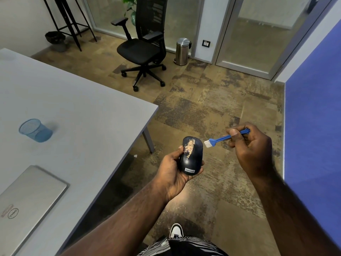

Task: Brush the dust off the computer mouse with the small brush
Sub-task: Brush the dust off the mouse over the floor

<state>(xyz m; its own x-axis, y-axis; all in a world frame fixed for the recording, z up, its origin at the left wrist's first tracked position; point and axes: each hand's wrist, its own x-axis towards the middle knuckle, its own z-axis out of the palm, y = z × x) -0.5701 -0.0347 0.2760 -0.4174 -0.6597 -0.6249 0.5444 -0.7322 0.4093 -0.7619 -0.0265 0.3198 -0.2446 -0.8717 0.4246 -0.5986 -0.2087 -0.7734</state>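
Up close, what I saw:
Left hand [172, 169]: curled round mouse [191, 156], fingers mostly hidden behind it.
Right hand [252, 145]: pinched brush [224, 138], handle partly covered.
Dust [189, 147]: patch, bristles beside mouse, contact unclear.

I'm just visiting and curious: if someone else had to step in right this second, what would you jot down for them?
Left hand: grips the dark computer mouse from below, held over the floor beside the grey table.
Right hand: pinches the handle of the small blue brush, white bristles pointing at the mouse's right edge, close to it; I cannot tell whether they touch it.
Done: both things are picked up and lined up.
Left: a patch of tan dust sits on top of the mouse near the wheel, apparently unswept. Sweep it off with the brush, probably away from the body.
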